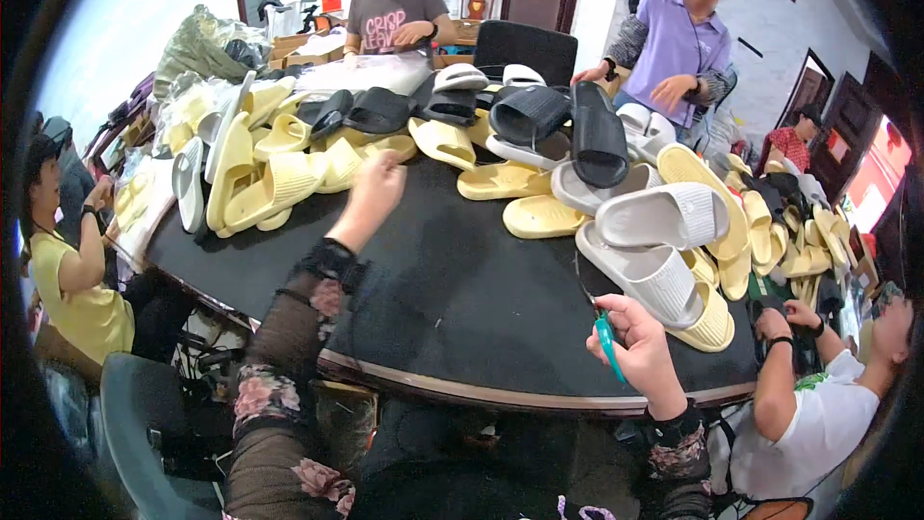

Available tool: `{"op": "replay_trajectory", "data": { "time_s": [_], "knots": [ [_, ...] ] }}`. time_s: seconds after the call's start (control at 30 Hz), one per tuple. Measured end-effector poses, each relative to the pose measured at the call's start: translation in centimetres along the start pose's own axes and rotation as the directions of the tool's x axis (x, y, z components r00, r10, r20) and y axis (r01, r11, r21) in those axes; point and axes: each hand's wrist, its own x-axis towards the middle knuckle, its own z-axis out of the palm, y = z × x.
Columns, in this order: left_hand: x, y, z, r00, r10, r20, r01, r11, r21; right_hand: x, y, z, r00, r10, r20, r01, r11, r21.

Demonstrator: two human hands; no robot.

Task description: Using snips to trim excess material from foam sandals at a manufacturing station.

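Note:
My left hand (375,191) reaches over the black tabletop, fingers curled and pressed together, right at the near edge of a yellow slipper (390,146). Whether anything is pinched in those fingers is too small to tell. In my right hand (640,347) is a pair of scissors with a teal handle (608,347), held close to the table's front edge. Their dark tip points toward a light grey slipper (630,274). Another grey slipper (664,217) lies over it, and a yellow slipper (710,320) sits just right of the scissors.
Yellow slippers (274,191) pile up at the left, black slippers (599,133) at the back and middle. The black table (433,299) curves along its front edge. Co-workers stand across it, in a grey shirt (397,14) and a purple shirt (679,53); others are at both sides.

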Motion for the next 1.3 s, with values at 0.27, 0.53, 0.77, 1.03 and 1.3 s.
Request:
{"op": "replay_trajectory", "data": {
  "time_s": [0.27, 0.53, 0.77, 1.03, 1.3],
  "knots": [
    [0.8, -19.6, -16.3, 0.844, -0.215, -0.491, 0.302, 0.948, 0.103, 3.0, -0.9, 3.9, 0.976, -0.01, 0.22, 0.039, 0.991, -0.129],
    [1.6, -16.1, -17.8, 0.665, -0.745, 0.053, 0.531, 0.422, -0.735, 3.6, -2.2, 5.0, 0.962, -0.025, 0.271, 0.11, 0.947, -0.303],
    [2.7, -19.5, -20.3, 0.66, -0.7, 0.271, 0.463, 0.096, -0.881, 2.6, -3.0, 4.5, 0.961, 0.011, 0.276, 0.089, 0.933, -0.349],
    [3.7, -14.3, -20.5, 0.736, -0.648, 0.197, 0.411, 0.196, -0.89, 2.5, -3.0, 4.6, 0.958, -0.043, 0.283, 0.143, 0.928, -0.345],
    [4.1, -14.4, -20.5, 0.75, -0.629, 0.206, 0.455, 0.264, -0.851, 2.2, -3.8, 4.9, 0.923, -0.014, 0.384, 0.19, 0.885, -0.424]
  ]
}}
